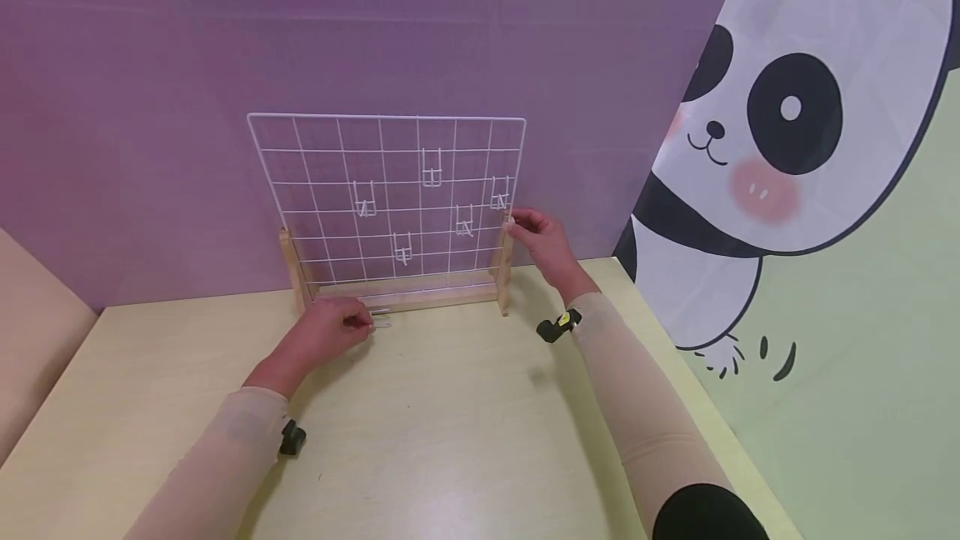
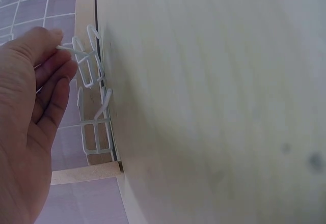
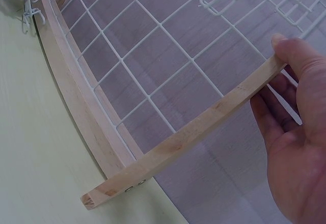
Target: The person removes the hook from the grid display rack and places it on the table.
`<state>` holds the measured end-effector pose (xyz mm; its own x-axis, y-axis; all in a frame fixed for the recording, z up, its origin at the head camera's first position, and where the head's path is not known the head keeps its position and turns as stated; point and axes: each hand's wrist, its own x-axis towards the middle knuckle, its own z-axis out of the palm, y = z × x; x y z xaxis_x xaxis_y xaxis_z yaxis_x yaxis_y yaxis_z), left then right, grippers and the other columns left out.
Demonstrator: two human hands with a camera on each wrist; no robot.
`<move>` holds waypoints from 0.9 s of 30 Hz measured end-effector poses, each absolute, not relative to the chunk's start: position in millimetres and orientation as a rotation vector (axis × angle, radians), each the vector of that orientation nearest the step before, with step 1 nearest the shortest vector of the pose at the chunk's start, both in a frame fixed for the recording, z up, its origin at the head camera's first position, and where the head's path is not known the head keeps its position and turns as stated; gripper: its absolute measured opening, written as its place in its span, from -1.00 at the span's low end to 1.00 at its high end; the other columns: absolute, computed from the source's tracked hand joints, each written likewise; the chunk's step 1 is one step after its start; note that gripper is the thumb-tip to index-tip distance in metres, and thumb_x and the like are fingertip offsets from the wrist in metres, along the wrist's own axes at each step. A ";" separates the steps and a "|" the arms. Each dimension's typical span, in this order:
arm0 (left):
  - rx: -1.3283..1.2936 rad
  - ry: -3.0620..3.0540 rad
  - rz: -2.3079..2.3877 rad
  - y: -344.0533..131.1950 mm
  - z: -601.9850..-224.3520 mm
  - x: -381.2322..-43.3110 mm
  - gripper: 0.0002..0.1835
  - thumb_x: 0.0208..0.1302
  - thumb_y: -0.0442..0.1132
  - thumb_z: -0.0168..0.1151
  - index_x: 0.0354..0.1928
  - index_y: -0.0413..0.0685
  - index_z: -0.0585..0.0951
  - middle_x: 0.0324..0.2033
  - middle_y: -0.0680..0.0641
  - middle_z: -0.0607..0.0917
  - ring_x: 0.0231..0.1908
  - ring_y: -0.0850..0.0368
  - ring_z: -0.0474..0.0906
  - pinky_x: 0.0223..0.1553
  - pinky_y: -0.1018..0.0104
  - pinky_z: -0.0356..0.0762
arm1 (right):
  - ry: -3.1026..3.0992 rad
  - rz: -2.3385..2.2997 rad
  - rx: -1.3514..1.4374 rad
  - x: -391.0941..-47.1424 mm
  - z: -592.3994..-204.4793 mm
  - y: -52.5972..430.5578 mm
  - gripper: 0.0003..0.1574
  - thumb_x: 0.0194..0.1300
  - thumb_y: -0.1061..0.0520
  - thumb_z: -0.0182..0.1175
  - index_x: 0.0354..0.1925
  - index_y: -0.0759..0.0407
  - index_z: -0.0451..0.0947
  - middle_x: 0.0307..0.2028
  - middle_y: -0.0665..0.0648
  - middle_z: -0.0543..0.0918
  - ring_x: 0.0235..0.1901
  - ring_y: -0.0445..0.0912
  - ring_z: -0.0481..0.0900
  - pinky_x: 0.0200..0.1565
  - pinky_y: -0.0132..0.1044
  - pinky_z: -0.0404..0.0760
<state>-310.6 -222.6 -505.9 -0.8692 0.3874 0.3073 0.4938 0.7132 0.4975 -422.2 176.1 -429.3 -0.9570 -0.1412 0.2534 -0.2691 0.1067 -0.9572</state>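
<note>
Left hand (image 1: 335, 330) pinches a hook (image 2: 88, 55) by its wire end, by the base rail (image 1: 442, 301); a loose hook (image 2: 96, 122) lies just beside; right hand (image 1: 547, 248) grips the right post (image 3: 178, 141); grid (image 3: 121, 59) stands between posts, five hung hooks (image 1: 365, 208) on it; risks, as judged: fingertip-only hold may let the hook slip; uneven pull on the post may rock the grid, unseating hung hooks.

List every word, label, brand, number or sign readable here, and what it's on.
None can be read in any view.
Yellow mark on the black device at the right sleeve: too small to read.
Wire grid and panda picture: no lettering visible.
</note>
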 end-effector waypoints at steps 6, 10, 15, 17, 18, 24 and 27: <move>-0.728 -2.748 -0.889 -222.7 -508.8 -310.5 -0.88 0.32 -0.40 0.58 -0.24 -0.03 0.82 -0.32 0.09 0.76 -0.26 0.13 0.68 -0.14 0.11 0.77 | -2.263 1.996 0.413 -423.1 -430.0 176.3 -0.59 0.59 0.14 0.38 0.28 0.28 0.69 0.02 0.03 0.73 0.08 -0.08 0.60 0.32 -0.16 0.60; -0.721 -2.788 -0.886 -222.7 -509.9 -311.0 -0.91 0.33 -0.37 0.59 -0.19 -0.09 0.83 -0.30 0.07 0.77 -0.24 0.10 0.69 -0.10 0.05 0.77 | -2.256 2.010 0.410 -424.1 -430.2 176.1 -0.59 0.59 0.14 0.38 0.28 0.29 0.69 0.01 0.01 0.73 0.08 -0.09 0.60 0.31 -0.18 0.60; -0.705 -2.841 -0.905 -221.9 -510.1 -311.3 -0.88 0.33 -0.36 0.58 -0.13 -0.16 0.83 -0.27 0.02 0.79 -0.22 0.06 0.71 -0.05 -0.01 0.79 | -2.234 2.032 0.425 -425.1 -430.6 175.9 -0.60 0.57 0.16 0.39 0.26 0.30 0.69 -0.02 0.00 0.73 0.08 -0.09 0.61 0.31 -0.18 0.60; -0.694 -2.862 -0.908 -221.3 -509.9 -311.3 -0.86 0.33 -0.37 0.58 -0.11 -0.17 0.83 -0.25 0.00 0.80 -0.21 0.05 0.70 -0.03 -0.02 0.79 | -2.230 2.035 0.426 -425.3 -430.7 175.9 -0.60 0.56 0.17 0.39 0.26 0.30 0.70 -0.02 0.00 0.73 0.08 -0.09 0.61 0.31 -0.19 0.59; -0.694 -2.871 -0.910 -221.1 -509.7 -311.4 -0.85 0.33 -0.37 0.58 -0.10 -0.18 0.83 -0.24 -0.01 0.80 -0.20 0.04 0.71 -0.03 -0.02 0.79 | -2.228 2.035 0.426 -425.4 -430.6 175.9 -0.60 0.56 0.17 0.39 0.25 0.30 0.70 -0.02 0.00 0.73 0.08 -0.09 0.61 0.30 -0.20 0.59; -0.668 -2.930 -0.909 -221.2 -509.0 -311.1 -0.80 0.33 -0.35 0.60 -0.05 -0.18 0.82 -0.21 -0.04 0.80 -0.18 0.00 0.69 0.02 -0.03 0.77 | -2.223 2.032 0.427 -424.3 -429.0 175.1 -0.61 0.56 0.17 0.39 0.24 0.32 0.70 -0.03 0.00 0.72 0.07 -0.08 0.61 0.28 -0.20 0.59; -0.645 -2.960 -0.917 -221.3 -509.4 -311.9 -0.79 0.33 -0.34 0.61 -0.04 -0.16 0.82 -0.21 -0.02 0.79 -0.18 0.01 0.66 0.03 -0.01 0.76 | -2.224 2.033 0.427 -423.6 -428.8 175.0 -0.59 0.56 0.17 0.39 0.26 0.33 0.69 -0.02 0.01 0.72 0.09 -0.07 0.61 0.31 -0.18 0.59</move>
<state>-311.9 -221.3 -509.4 -0.9166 0.3881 0.0958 0.3743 0.7491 0.5466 -423.6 175.0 -428.8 -0.9560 -0.1389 0.2586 -0.2700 0.0706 -0.9603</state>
